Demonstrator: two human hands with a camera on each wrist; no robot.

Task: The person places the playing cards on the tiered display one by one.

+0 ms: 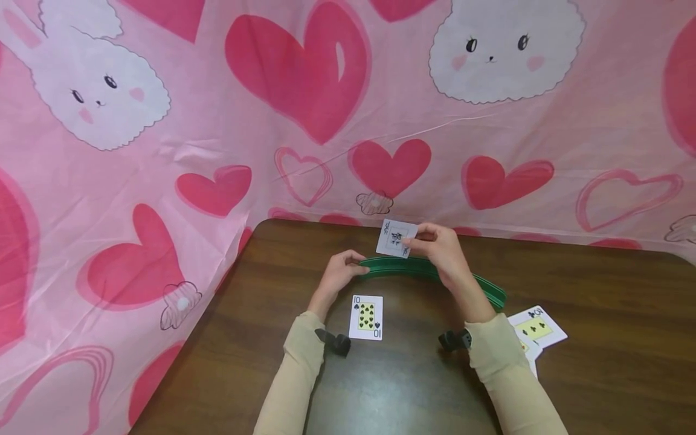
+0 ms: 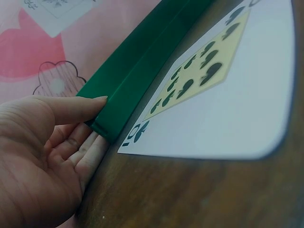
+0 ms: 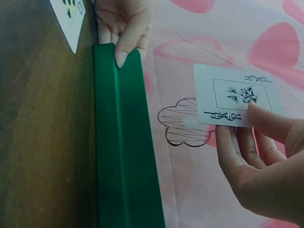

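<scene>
A curved green card holder [image 1: 402, 266] stands on the brown table. My left hand [image 1: 339, 275] pinches its left end, thumb on the near face and fingers behind, as the left wrist view shows. Between thumb and fingers my right hand [image 1: 443, 251] holds a joker card [image 3: 235, 95], its printed face showing, just above and behind the holder. The joker is apart from the green holder [image 3: 123, 142] in the right wrist view. Face up on the table in front of the holder lies the ten of spades [image 1: 366, 318], close to my left wrist.
More playing cards, a three of clubs [image 1: 538, 327] on top, overlap on the table beside my right forearm, which partly hides them. Behind the table's back edge hangs a pink cloth [image 1: 261, 121] with hearts and white animal faces. Each wrist wears a black camera strap [image 1: 339, 344].
</scene>
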